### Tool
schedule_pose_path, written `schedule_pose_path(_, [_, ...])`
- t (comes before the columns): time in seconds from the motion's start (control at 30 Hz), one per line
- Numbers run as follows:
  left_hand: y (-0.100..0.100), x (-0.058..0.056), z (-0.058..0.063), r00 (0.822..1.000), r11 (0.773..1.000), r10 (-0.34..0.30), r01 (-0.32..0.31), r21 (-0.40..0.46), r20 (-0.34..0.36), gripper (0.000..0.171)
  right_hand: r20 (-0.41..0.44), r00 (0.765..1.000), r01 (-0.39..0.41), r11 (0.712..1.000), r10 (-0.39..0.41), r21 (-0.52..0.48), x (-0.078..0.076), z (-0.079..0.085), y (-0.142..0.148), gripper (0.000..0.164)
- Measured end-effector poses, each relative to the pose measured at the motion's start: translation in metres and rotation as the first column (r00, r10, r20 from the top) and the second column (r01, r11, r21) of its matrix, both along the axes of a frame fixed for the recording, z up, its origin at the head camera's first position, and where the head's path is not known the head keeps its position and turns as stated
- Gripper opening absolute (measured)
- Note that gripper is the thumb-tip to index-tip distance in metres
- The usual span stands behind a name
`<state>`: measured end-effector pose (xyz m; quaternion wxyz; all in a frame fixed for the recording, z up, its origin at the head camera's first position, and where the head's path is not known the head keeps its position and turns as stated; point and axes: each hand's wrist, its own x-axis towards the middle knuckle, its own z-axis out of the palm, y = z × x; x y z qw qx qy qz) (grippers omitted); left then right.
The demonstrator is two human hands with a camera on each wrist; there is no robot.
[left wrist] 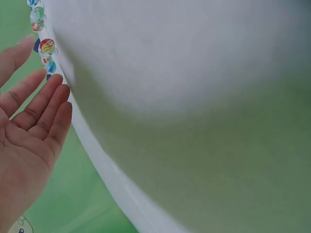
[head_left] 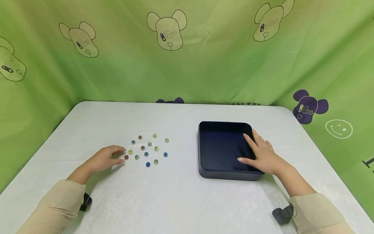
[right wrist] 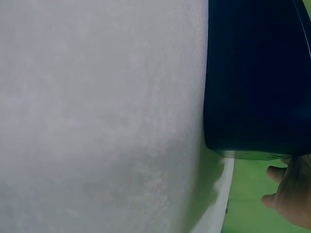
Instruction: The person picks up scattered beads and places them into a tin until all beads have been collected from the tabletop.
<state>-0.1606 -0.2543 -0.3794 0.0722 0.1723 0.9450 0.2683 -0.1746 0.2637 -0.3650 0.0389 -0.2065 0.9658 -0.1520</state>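
Marbles (head_left: 146, 154): lay scattered on the white table (head_left: 146, 198), well left of the dark tray (head_left: 228, 175). Held the left hand (head_left: 103, 159) just beside a red-brown marble (head_left: 126, 157), with thumb and fingers parted. Seemed to call for a light fingertip pinch, slow enough not to set the rest rolling. Spread the right hand (head_left: 264, 157) over the tray's right rim, with fingers uncurled; pressing or hovering, could not tell.

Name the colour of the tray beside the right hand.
The tray is dark navy blue; it shows best in the head view.
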Motion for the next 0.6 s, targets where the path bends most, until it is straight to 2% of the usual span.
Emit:
schedule_pose_path(0.3, [0.0022, -0.0034, -0.0023, 1.0, 1.0, 0.003, -0.004, 0.029, 0.021, 0.032, 0.011, 1.0, 0.009, 1.0, -0.008, -0.007, 0.0019, 0.002, 0.0007, 0.091])
schedule_pose_path(0.6, [0.0043, -0.0052, -0.004, 1.0, 1.0, 0.013, -0.013, 0.016, 0.022, 0.023, -0.009, 1.0, 0.011, 0.999, -0.011, -0.031, -0.0001, -0.0019, 0.0008, 0.093])
